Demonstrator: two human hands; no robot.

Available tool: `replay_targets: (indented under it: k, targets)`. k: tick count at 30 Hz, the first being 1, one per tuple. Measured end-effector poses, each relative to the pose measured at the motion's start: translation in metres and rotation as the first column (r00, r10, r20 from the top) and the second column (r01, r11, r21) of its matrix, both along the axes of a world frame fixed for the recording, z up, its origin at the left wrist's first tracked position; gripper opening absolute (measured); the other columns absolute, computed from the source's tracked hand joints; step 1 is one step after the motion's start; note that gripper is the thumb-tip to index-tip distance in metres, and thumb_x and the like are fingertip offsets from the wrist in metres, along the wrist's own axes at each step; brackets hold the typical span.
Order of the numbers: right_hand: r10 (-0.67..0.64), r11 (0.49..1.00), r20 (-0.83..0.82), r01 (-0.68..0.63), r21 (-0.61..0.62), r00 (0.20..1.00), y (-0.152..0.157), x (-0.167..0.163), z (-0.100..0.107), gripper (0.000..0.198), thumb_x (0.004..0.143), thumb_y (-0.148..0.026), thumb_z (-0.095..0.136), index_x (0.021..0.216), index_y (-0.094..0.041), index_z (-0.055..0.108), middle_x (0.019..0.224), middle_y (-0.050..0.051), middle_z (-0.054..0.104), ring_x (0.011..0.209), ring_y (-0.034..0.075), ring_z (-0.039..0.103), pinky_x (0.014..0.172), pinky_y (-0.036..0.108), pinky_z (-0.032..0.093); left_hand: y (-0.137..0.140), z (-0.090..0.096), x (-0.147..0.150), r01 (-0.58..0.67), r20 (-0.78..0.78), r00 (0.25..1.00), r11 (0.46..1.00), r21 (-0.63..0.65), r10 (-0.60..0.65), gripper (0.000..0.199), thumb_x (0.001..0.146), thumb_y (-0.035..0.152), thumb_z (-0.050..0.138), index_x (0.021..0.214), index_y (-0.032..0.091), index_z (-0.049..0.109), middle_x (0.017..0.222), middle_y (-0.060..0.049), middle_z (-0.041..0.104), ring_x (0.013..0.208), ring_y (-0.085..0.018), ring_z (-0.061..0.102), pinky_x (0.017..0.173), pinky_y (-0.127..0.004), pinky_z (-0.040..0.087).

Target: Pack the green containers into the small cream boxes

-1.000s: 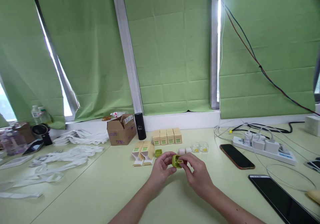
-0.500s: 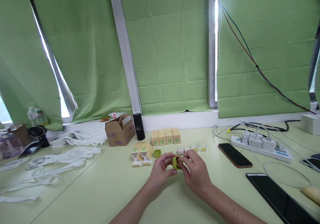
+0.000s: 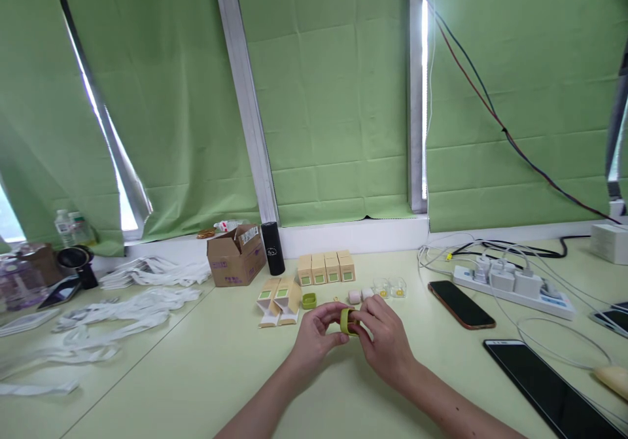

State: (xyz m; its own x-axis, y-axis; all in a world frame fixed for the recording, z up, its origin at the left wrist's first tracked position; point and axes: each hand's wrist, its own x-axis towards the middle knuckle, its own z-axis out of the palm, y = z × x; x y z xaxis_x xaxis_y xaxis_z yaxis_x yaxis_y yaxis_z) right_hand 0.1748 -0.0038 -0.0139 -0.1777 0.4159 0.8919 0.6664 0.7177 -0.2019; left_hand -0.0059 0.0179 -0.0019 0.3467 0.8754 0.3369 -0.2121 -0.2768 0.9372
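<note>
Between my two hands, above the table, is a small olive-green square plastic case (image 3: 345, 321) with rounded corners, tilted on its side. My left hand (image 3: 318, 333) grips its left edge between thumb and fingers. The fingertips of my right hand (image 3: 385, 337) reach into its open side, so its inside is partly hidden. A second green case part (image 3: 309, 301) lies on the table just beyond my left hand. Behind my right hand are two small whitish-pink pieces (image 3: 354, 297) and two clear domed pieces (image 3: 397, 288) with yellow inside.
Two opened cartons (image 3: 284, 301) lie left of the hands, with several closed cartons (image 3: 326, 267) behind. A cardboard box (image 3: 235, 259) and a black cylinder (image 3: 273, 249) stand farther left. To the right are a phone (image 3: 461, 303), a tablet (image 3: 549, 386) and a power strip (image 3: 513, 290) with cables.
The green case has turned slightly in my fingers, and its rim now faces more sideways. Both hands stay almost in the same place.
</note>
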Motion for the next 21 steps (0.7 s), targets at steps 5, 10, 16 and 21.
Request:
replay_targets:
  k: [5, 10, 16, 21]
  targets:
    - [0.014, 1.0, 0.015, -0.014, 0.007, 1.0, 0.001, 0.002, 0.001, 0.018, 0.093, -0.006, 0.054, 0.092, -0.021, 0.065, 0.078, 0.004, 0.057, 0.075, 0.021, 0.049, 0.064, 0.032, 0.039, 0.006, -0.005, -0.002, -0.006, 0.001, 1.0, 1.0, 0.006, 0.006, 0.052, 0.056, 0.014, 0.093, 0.106, 0.019, 0.078, 0.109, -0.011, 0.077, 0.101, -0.028, 0.068, 0.087, -0.04, 0.055]
    - [0.125, 0.992, -0.012, -0.125, -0.023, 0.992, -0.001, 0.008, 0.004, 0.033, 0.09, -0.007, 0.053, 0.118, -0.022, 0.06, 0.093, 0.008, 0.065, 0.083, 0.024, 0.058, 0.069, 0.037, 0.05, 0.012, -0.006, -0.007, -0.04, -0.023, 0.999, 0.997, 0.069, 0.042, 0.051, 0.063, 0.023, 0.091, 0.111, 0.018, 0.077, 0.11, -0.013, 0.077, 0.104, -0.03, 0.067, 0.093, -0.045, 0.053]
    - [0.127, 0.98, -0.072, -0.136, -0.147, 0.989, -0.005, 0.007, 0.001, 0.057, 0.084, -0.009, 0.057, 0.138, -0.025, 0.05, 0.129, 0.013, 0.062, 0.119, 0.03, 0.06, 0.085, 0.042, 0.06, 0.003, 0.0, -0.008, -0.22, -0.192, 0.947, 0.954, 0.202, 0.258, 0.047, 0.067, 0.023, 0.085, 0.113, 0.023, 0.078, 0.11, -0.009, 0.075, 0.101, -0.027, 0.062, 0.096, -0.044, 0.049]
    - [0.187, 0.938, -0.127, -0.215, -0.271, 0.974, 0.0, 0.002, -0.006, 0.054, 0.086, -0.008, 0.055, 0.136, -0.029, 0.052, 0.126, 0.01, 0.063, 0.113, 0.027, 0.064, 0.082, 0.04, 0.062, -0.006, 0.005, -0.003, -0.22, -0.269, 0.919, 0.941, 0.257, 0.288, 0.049, 0.07, 0.026, 0.085, 0.117, 0.027, 0.075, 0.108, -0.007, 0.072, 0.101, -0.026, 0.06, 0.096, -0.042, 0.048]
